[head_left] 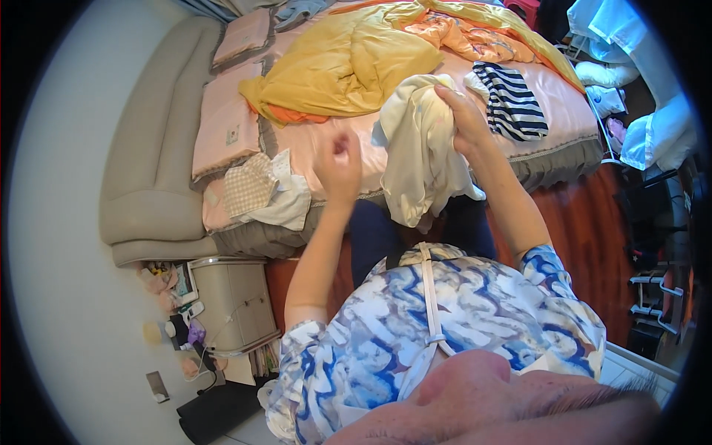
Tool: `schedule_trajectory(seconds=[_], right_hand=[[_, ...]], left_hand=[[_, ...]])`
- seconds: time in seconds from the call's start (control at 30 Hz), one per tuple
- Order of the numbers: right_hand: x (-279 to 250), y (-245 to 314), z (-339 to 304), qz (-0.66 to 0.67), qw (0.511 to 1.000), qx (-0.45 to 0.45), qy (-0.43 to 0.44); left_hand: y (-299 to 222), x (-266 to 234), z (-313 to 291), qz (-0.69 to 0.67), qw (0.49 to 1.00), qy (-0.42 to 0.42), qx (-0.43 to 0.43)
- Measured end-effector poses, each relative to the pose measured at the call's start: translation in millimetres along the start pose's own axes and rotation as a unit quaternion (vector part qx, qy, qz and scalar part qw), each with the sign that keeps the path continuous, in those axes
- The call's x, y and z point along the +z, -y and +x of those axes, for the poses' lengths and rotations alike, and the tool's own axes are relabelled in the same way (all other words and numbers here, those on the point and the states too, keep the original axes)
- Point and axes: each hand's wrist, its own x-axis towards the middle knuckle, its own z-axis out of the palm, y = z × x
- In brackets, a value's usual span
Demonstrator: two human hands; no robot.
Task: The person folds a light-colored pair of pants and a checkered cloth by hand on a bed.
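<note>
R hand (467, 122) clamped on cream cloth (419, 148), bunched, held up at near edge of bed (297, 139); garment type unclear, folds hide shape. Some R fingers hidden. L hand (340, 167) apart from cloth, curled, blurry, can't tell if fully closed. Cloth blocks pt of dark trousers (374, 230).

Centre of frame: cloth (419, 159), cream, bluish-white at left edge. Upper right: garment (514, 104), bold black-and-white stripes. Top: quilt (356, 63), strong yellow; fabric (475, 38) right of it, orange, patterned. Sheet (560, 93), pale pink. Left of centre: small cloth (248, 185), beige-and-white check. Far left: headboard (159, 133), greyish beige. Lower centre: shirt (452, 311), blue-and-white swirls. Right: floor (578, 230), red-brown.
</note>
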Motion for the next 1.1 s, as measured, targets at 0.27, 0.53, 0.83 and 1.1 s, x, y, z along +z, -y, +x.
schedule_trajectory(seconds=[0.27,0.53,0.83,1.1], right_hand=[[-0.5,-9.9,-4.3,0.028,0.999,-0.028,-0.01],[11.4,26.0,-31.4,0.093,0.992,0.048,0.067],[17.2,4.3,-47.4,0.133,0.985,0.06,0.087],[19.1,1.0,-50.3,0.116,0.991,0.034,0.056]], left_hand=[[-12.0,22.6,-72.1,0.001,0.896,0.38,0.23],[25.6,17.3,-46.6,0.052,0.972,0.22,0.057],[6.8,58.9,-65.4,-0.005,0.964,0.261,0.056],[59.5,65.7,-115.6,-0.129,0.818,0.496,-0.262]])
